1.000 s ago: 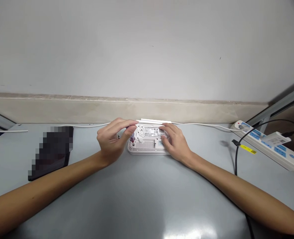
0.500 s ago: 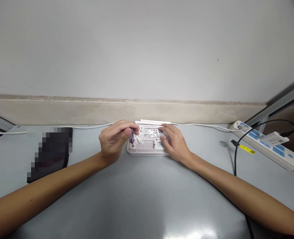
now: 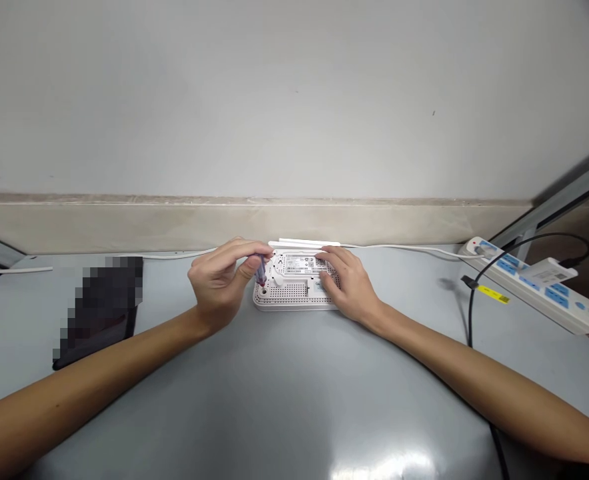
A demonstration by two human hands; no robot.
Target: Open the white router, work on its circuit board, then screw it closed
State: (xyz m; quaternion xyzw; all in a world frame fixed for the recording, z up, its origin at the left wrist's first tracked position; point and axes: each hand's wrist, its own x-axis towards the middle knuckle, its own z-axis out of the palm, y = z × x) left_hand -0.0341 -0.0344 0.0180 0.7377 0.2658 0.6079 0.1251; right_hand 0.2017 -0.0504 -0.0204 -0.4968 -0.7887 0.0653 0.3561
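A white router [image 3: 289, 306] lies on the grey table with its vented, labelled underside up. In my left hand [image 3: 219, 277] is a small screwdriver [image 3: 261, 272] with a clear purplish handle, pinched between thumb and fingers. Its lower end points at the round hole in the router's near left corner; whether the tip touches a screw is too small to tell. My right hand [image 3: 352, 283] rests over the router's right end, thumb and fingers apart on its top face, covering part of the label.
White antennas [image 3: 309, 243] lie along the router's far side, near the wall. To the left sits a black, partly pixelated object [image 3: 99, 313]. On the right are a white power strip [image 3: 539, 287] with a plugged-in adapter [image 3: 549, 272] and a black cable [image 3: 471, 313] with a yellow tag.
My left hand has shifted slightly left, and the screwdriver leans a little more, its top to the left. My right hand keeps its place on the router. The whole view has moved slightly.
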